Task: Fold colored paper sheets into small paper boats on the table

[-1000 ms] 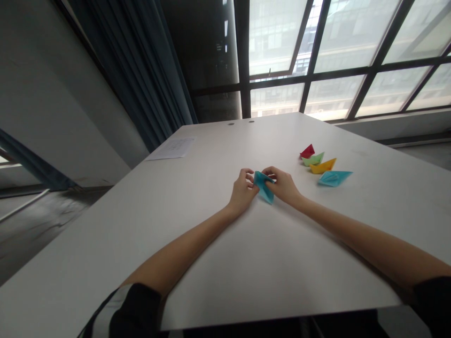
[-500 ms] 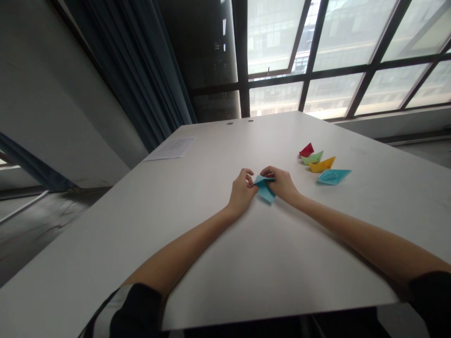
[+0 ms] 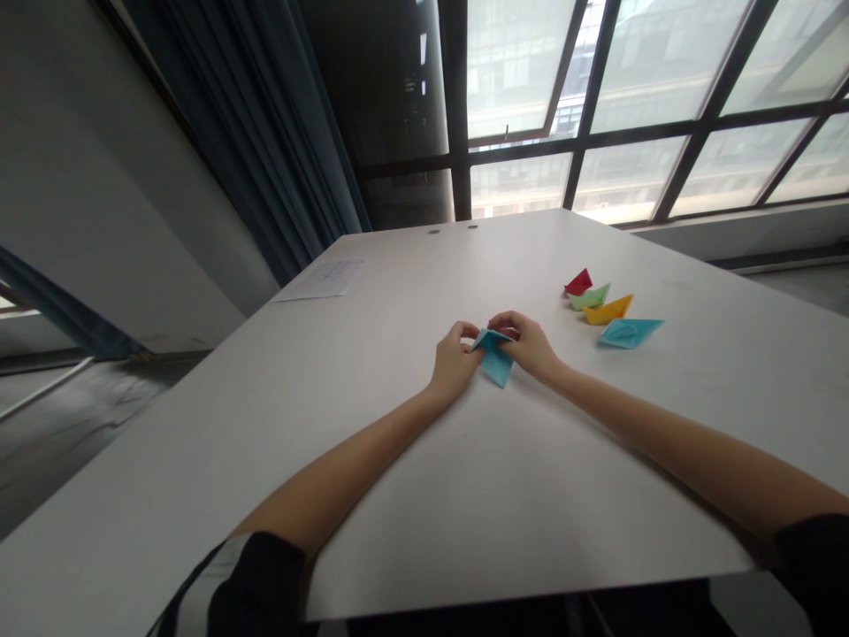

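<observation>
Between my two hands, over the middle of the white table, is a piece of folded blue paper (image 3: 495, 361), one pointed corner hanging down toward me. My left hand (image 3: 456, 357) pinches its left edge with thumb and fingers. On the other side, my right hand (image 3: 526, 343) grips the upper right edge, the thumb pressed on the near face. The fingertips behind the paper are partly hidden.
To the right stand folded paper boats in a row: red (image 3: 578, 283), light green (image 3: 589, 298), yellow (image 3: 608, 310) and blue (image 3: 630, 333). A printed sheet (image 3: 320, 280) lies at the table's far left. Windows (image 3: 637, 88) and a blue curtain (image 3: 265, 133) rise beyond the white table (image 3: 411, 495).
The blue paper has turned slightly between my hands, its lower corner swinging left and its near face showing more squarely. My right fingers have shifted a little left; the boats stay put.
</observation>
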Motion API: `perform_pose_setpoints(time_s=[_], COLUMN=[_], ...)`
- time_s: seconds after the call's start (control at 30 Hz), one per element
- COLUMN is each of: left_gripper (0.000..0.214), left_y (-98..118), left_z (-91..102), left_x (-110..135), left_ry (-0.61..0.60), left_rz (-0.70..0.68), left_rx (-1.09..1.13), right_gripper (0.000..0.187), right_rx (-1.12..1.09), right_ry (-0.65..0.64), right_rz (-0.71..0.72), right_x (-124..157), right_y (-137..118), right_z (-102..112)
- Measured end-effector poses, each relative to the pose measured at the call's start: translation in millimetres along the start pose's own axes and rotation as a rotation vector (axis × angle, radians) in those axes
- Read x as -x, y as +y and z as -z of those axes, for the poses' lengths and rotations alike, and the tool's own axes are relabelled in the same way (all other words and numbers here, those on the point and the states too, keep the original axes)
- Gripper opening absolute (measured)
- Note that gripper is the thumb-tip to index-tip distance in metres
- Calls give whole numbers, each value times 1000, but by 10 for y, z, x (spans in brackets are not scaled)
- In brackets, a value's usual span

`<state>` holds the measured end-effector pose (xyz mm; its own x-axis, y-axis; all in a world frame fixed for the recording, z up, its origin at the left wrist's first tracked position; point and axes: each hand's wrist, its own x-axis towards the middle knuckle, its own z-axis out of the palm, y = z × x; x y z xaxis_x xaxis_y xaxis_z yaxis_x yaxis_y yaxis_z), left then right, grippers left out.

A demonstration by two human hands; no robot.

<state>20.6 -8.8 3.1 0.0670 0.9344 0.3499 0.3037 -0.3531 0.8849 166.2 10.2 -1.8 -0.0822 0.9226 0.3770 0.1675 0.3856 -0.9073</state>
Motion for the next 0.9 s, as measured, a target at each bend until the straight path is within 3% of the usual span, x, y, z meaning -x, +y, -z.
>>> perform_pose_setpoints(time_s=[0.2,0.43,0.7,0.9], left_gripper=[21,27,25,25], left_y=[-66,-181,-228,-195], left_z=[19,33,59,50], left_x=[-37,-89,-125,-99], left_ry=[-3,18,97,84], left_rz=[-18,-63,-64,-29], left_rx=[42,81,89,85], right_gripper=[24,31,26,12], right_rx=[-69,-164,458,477], right_ry=[-85,-45,109,23], right_rz=[69,69,173,5], right_x=[52,30,13,47], right_y=[-65,-4,-76,-157], right_z=[-50,6,164,160])
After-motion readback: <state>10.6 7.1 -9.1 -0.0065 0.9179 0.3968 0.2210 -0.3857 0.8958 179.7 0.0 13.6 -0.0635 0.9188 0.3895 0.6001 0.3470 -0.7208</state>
